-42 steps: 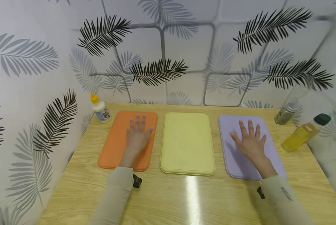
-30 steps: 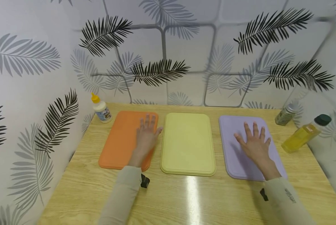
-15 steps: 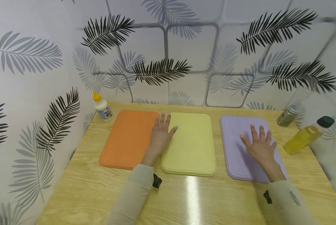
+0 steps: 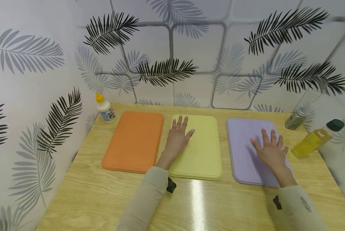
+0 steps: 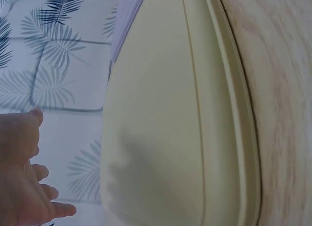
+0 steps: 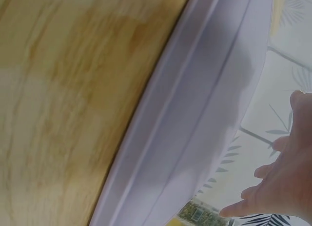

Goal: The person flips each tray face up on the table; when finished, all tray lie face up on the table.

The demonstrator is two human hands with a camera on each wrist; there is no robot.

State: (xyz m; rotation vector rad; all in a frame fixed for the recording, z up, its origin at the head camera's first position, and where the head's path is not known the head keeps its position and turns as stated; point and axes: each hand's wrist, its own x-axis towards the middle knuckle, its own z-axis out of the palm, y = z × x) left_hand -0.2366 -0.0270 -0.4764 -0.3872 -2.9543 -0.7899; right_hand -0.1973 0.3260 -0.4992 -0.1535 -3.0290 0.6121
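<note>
Three flat rectangular boards with rounded corners lie in a row on a wooden table: an orange board (image 4: 134, 141) at left, a yellow board (image 4: 204, 147) in the middle and a purple board (image 4: 241, 160) at right. My left hand (image 4: 177, 139) hovers over the left part of the yellow board, fingers spread and holding nothing. In the left wrist view its shadow falls on the yellow board (image 5: 151, 89). Over the purple board is my right hand (image 4: 271, 154), also spread and holding nothing. The right wrist view shows it above the purple board (image 6: 195, 113), casting a shadow there.
A white glue bottle with a yellow tip (image 4: 105, 108) stands at the back left corner. At the right are a shaker jar (image 4: 297, 118) and a bottle of yellow liquid with a dark green cap (image 4: 316, 139). Leaf-patterned walls (image 4: 189, 89) border the table.
My left hand has moved right, from above the orange board to above the yellow one. My right hand has shifted slightly right and toward me, still over the purple board. The boards have stayed put.
</note>
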